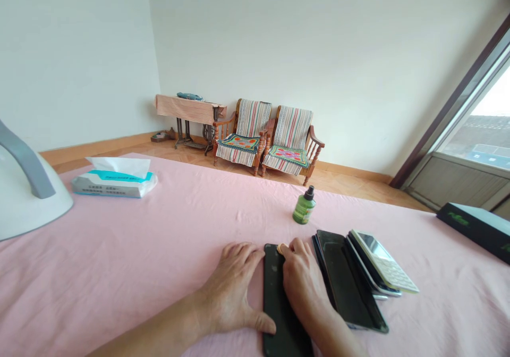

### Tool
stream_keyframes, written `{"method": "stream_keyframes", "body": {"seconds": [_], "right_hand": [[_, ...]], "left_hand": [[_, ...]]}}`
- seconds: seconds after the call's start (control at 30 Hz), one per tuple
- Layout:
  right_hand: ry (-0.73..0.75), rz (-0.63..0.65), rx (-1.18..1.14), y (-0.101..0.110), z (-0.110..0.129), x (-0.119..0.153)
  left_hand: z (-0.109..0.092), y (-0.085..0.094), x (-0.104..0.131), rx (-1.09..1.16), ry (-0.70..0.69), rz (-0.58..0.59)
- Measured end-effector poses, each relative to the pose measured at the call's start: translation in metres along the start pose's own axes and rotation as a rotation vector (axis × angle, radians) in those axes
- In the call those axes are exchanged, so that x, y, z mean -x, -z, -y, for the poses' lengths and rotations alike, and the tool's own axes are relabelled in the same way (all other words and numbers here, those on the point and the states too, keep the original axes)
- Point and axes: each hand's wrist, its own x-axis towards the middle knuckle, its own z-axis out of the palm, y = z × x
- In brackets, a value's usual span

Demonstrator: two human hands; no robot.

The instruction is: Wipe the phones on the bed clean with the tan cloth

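A black phone [277, 304] lies flat on the pink cloth, nearly upright in the picture. My left hand [233, 288] rests at its left side, fingers spread, with the thumb on the phone's left edge and the fingertips near its top left corner. Over the upper right part of the phone is my right hand [303, 274], its fingers closed on a small yellowish piece [280, 248] that touches the surface. Just right of that hand lie stacked dark phones [345, 272] and a light phone with a keypad [384, 261].
A green spray bottle [304, 208] stands beyond the phones. Farther left are a tissue pack [115, 181] and a white appliance with a grey handle [32, 197]. A black box [474, 227] lies at the right edge. Two chairs [289, 139] stand by the wall.
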Motion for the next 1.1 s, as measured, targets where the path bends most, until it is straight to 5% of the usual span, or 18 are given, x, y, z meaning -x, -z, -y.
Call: {"method": "stream_keyframes", "body": {"seconds": [0.17, 1.1], "right_hand": [[0.082, 0.013, -0.092, -0.006, 0.014, 0.0], [0.007, -0.03, 0.096, 0.003, -0.003, -0.005]], "left_hand": [[0.0, 0.0, 0.0, 0.015, -0.017, -0.026], [0.003, -0.002, 0.001, 0.007, -0.089, -0.075]]}}
